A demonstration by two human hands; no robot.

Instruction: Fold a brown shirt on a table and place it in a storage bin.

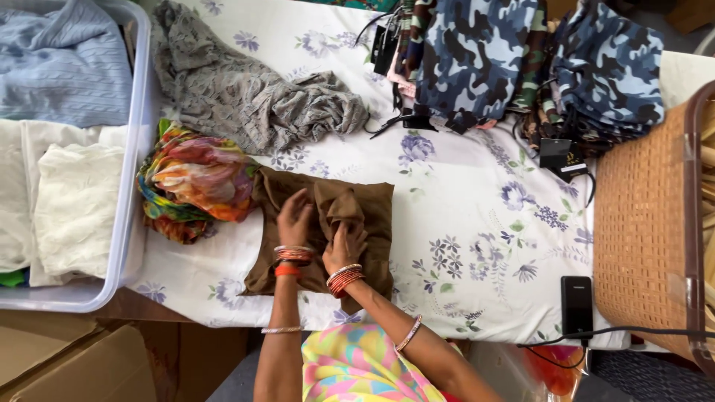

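A brown garment (372,223) lies partly folded on a white sheet with a blue flower print (477,216), near its front edge. My left hand (294,218) rests flat on the garment's left half, fingers spread. My right hand (345,243) pinches a bunched fold of the same brown cloth at its middle. Both wrists carry orange and red bangles.
A multicoloured cloth (194,182) lies bunched left of the brown garment and a grey garment (246,97) behind it. A clear plastic bin (138,149) at left holds white and blue clothes. Camouflage clothes (477,59) sit at the back, a wicker chair (644,223) at right, a black phone (576,305) on a cable.
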